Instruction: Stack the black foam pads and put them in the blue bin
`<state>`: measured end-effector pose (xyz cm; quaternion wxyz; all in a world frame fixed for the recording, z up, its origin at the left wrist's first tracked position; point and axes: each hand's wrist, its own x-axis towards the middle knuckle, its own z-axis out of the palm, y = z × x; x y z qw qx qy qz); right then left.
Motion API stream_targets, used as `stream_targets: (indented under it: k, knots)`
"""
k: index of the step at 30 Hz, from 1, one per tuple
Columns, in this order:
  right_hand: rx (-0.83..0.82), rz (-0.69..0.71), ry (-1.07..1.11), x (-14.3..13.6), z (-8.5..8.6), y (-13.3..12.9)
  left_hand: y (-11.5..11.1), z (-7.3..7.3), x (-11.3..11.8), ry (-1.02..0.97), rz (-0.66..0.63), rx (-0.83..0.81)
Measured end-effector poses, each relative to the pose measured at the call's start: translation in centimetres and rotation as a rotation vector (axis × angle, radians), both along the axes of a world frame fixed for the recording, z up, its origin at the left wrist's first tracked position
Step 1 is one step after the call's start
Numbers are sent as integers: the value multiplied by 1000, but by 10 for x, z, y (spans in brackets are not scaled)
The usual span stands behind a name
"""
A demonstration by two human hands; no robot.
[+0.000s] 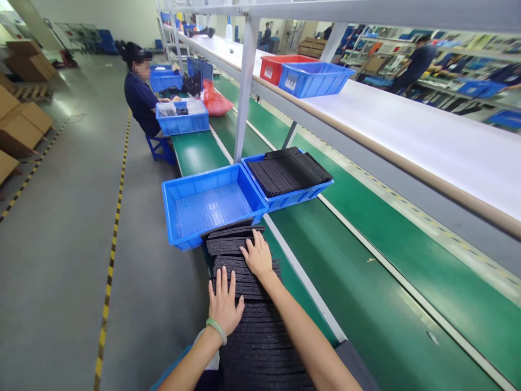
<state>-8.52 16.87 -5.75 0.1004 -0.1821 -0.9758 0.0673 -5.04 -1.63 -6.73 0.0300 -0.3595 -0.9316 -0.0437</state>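
Observation:
A long row of black foam strips (pixel 260 331) runs along the near edge of the green bench. My left hand (pixel 224 307), with a pale green bangle at the wrist, lies on the strips, fingers spread. Further up and to the right, my right hand (pixel 258 255) rests on them with its fingers apart. Neither hand grips anything. Just beyond the row sits an empty blue bin (pixel 211 209), tilted slightly toward the bench edge. Beside it on the right, another blue bin (pixel 285 201) is filled with black foam sheets (pixel 288 169).
A white shelf post (pixel 246 87) rises behind the bins. The upper shelf (pixel 399 125) bears a red bin (pixel 277 68) and a blue bin (pixel 315 79). A seated person (pixel 140 98) works further along the bench near a red plastic bag (pixel 215 101).

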Motion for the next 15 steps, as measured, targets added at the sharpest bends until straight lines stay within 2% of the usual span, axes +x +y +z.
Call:
stream_targets:
  k: [4, 9, 11, 13, 15]
  knots:
    - [-26, 94, -12, -6, -7, 11, 0, 0, 0, 6, 3, 3]
    - [-99, 118, -17, -12, -12, 16, -1, -6, -1, 21, 8, 17]
    - [-115, 91, 25, -15, -6, 16, -1, -7, 1, 26, 5, 19]
    - [-144, 23, 85, -11, 6, 16, 0, -4, 2, 36, 0, 10]
    - [-202, -65, 142, 10, 24, 17, 2, 1, -2, 50, -12, 2]
